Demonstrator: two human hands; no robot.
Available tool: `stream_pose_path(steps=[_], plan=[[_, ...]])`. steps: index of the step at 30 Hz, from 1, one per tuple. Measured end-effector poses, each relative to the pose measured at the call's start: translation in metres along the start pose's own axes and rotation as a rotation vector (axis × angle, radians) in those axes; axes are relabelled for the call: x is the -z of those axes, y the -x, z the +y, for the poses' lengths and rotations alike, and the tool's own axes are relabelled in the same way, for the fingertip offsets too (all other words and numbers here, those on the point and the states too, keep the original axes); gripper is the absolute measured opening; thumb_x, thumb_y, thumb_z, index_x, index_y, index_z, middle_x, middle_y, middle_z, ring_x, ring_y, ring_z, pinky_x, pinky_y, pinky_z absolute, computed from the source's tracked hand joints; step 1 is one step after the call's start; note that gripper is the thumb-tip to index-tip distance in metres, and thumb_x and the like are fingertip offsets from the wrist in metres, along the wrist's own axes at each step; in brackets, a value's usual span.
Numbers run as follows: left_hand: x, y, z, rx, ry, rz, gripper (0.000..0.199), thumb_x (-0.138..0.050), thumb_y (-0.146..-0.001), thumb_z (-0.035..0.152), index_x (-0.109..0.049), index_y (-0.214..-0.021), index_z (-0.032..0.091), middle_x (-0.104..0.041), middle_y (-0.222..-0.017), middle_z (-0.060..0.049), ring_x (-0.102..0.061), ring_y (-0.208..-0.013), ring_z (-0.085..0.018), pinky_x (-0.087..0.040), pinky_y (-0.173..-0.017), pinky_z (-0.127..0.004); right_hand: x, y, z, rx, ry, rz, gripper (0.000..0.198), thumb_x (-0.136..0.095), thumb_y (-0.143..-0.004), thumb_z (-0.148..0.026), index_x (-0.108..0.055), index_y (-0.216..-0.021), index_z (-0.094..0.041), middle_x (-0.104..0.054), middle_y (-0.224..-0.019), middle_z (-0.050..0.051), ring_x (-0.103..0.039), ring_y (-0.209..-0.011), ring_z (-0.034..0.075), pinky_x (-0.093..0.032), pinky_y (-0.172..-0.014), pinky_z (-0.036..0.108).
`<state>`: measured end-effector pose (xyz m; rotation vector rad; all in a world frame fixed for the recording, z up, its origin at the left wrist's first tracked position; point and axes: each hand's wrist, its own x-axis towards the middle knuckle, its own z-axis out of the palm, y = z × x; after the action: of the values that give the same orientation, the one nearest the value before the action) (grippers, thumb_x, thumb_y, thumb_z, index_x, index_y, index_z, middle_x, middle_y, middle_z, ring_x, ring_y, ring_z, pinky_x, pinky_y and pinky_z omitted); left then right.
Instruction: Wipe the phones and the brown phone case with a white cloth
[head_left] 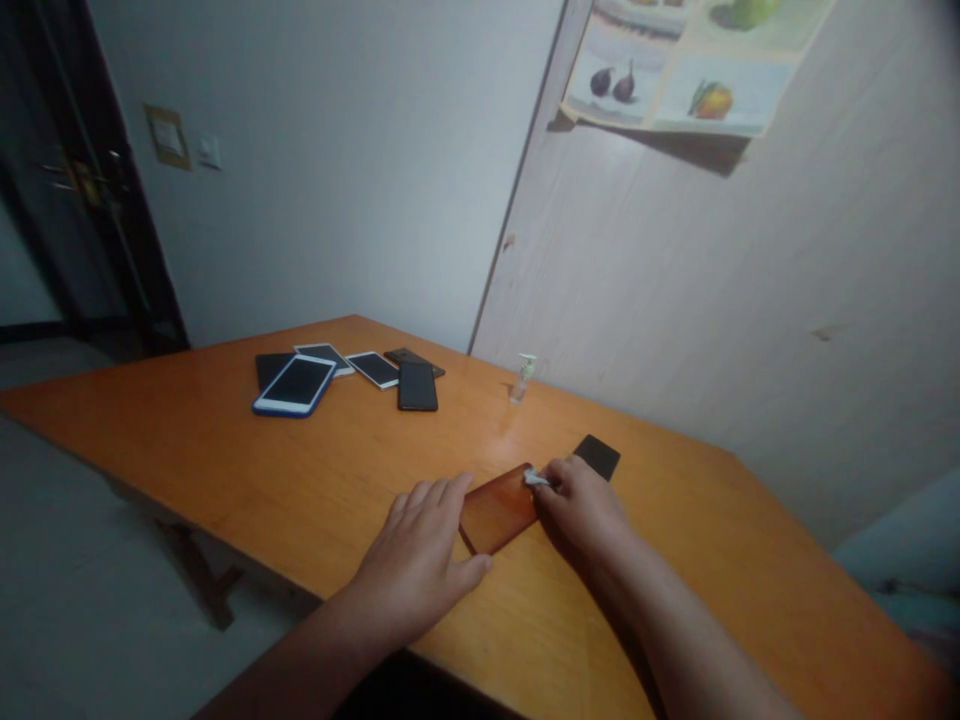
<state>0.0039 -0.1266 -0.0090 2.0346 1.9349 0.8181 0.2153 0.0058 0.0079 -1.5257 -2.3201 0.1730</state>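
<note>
A flat reddish-brown slab (495,512), shaped like a phone and glossy, lies on the wooden table at a slant. My left hand (420,555) spans its near left end, thumb at the lower corner and fingers along the upper one, steadying it. My right hand (581,500) pinches a small crumpled white wipe (535,478) and presses it on the slab's far right end. Just beyond my right hand lies a dark flat rectangle (600,456), partly hidden by the knuckles.
Several phones lie at the table's (360,480) far left, among them a white one in a blue case (296,385) and a black one (417,387). A small clear pump bottle (523,380) stands near the back edge. Walls close off the far sides.
</note>
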Motion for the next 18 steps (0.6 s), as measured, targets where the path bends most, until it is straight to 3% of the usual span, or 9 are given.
stream_pose_path(steps=[4,9,15,18], plan=[[0.001,0.001,0.0,-0.031,0.012,-0.004,0.078,-0.069,-0.076,0.049,-0.041,-0.144,0.026,-0.055,-0.137,-0.009,-0.049,-0.126,-0.031,-0.036,-0.107,-0.042,0.003,-0.001,-0.005,0.05,-0.038,0.03,0.013,-0.056,-0.087,-0.023,-0.069,-0.09,-0.021,-0.062,-0.089,0.005,-0.057,-0.082,0.018,-0.035,-0.067,0.027],[0.003,0.002,0.003,-0.053,0.011,-0.024,0.077,-0.069,-0.076,0.048,-0.041,-0.144,0.026,-0.056,-0.136,-0.009,-0.05,-0.124,-0.031,-0.037,-0.106,-0.043,-0.001,0.006,-0.018,0.058,0.02,-0.043,0.02,-0.054,-0.082,-0.012,-0.069,-0.093,-0.02,-0.063,-0.093,0.007,-0.057,-0.085,0.019,-0.038,-0.073,0.029],[0.004,0.001,0.005,-0.072,0.026,-0.021,0.073,-0.07,-0.076,0.042,-0.042,-0.142,0.027,-0.056,-0.135,-0.008,-0.05,-0.125,-0.03,-0.038,-0.105,-0.042,-0.012,0.026,-0.06,0.418,-0.342,-0.207,0.02,-0.055,-0.083,-0.01,-0.068,-0.091,-0.022,-0.064,-0.092,0.001,-0.058,-0.088,0.015,-0.041,-0.078,0.026],[0.005,0.001,0.005,-0.07,0.027,-0.032,0.074,-0.069,-0.077,0.043,-0.041,-0.143,0.027,-0.056,-0.136,-0.009,-0.05,-0.126,-0.03,-0.036,-0.106,-0.043,-0.008,0.018,-0.05,0.333,-0.193,-0.142,0.015,-0.056,-0.083,-0.013,-0.067,-0.09,-0.021,-0.064,-0.091,0.003,-0.058,-0.088,0.017,-0.04,-0.076,0.027]])
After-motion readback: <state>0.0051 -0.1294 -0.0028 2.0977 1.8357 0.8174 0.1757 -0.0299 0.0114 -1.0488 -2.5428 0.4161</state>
